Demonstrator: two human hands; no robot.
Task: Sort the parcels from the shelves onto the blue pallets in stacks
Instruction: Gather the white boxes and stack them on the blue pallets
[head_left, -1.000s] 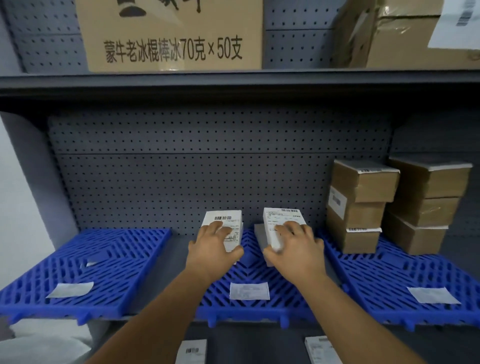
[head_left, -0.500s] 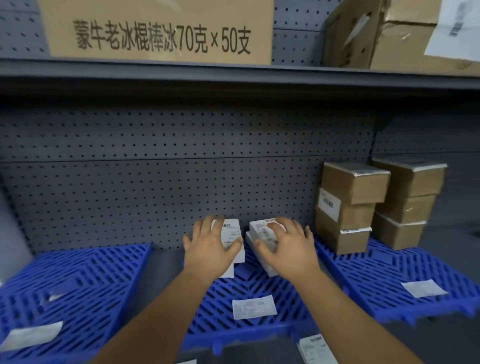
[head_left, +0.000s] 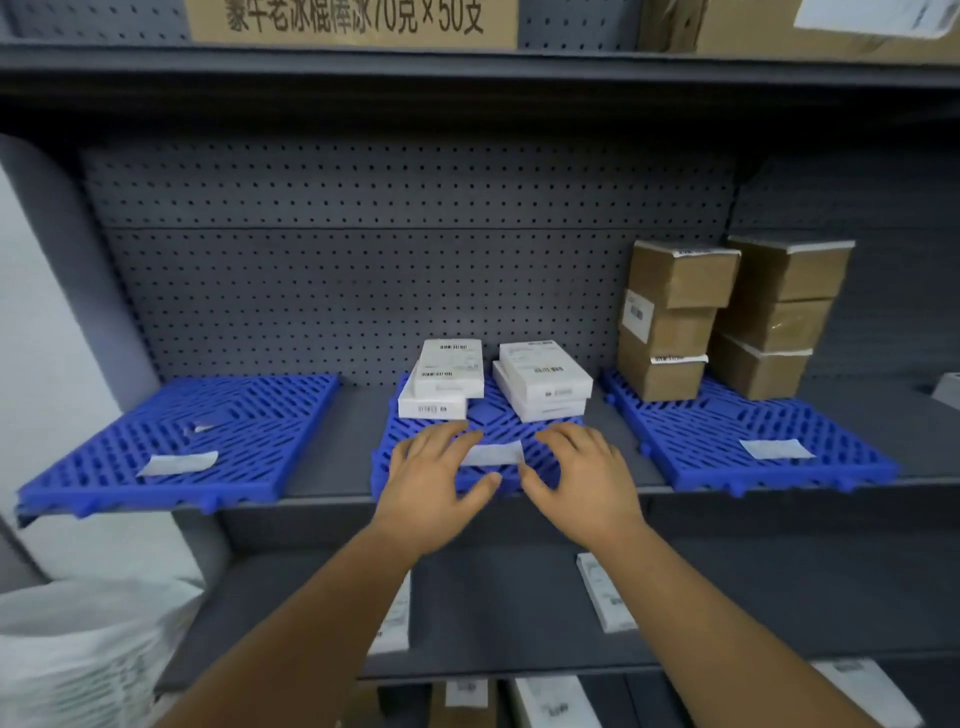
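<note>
Grey pegboard shelving is carrying the middle blue plastic pallet (head_left: 498, 423), where both empty, spread hands, left (head_left: 434, 491) and right (head_left: 584, 483), are hovering before two stacked white parcels (head_left: 543, 382), probably needing more fetched.

Grey metal shelving (head_left: 467, 506) with a pegboard back panel (head_left: 363, 291) stands ahead of the hands; a white wall (head_left: 31, 364) lies to their left.

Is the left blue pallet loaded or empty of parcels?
Empty of parcels: the left pallet carries only a paper label and a small scrap, no boxes.
</note>
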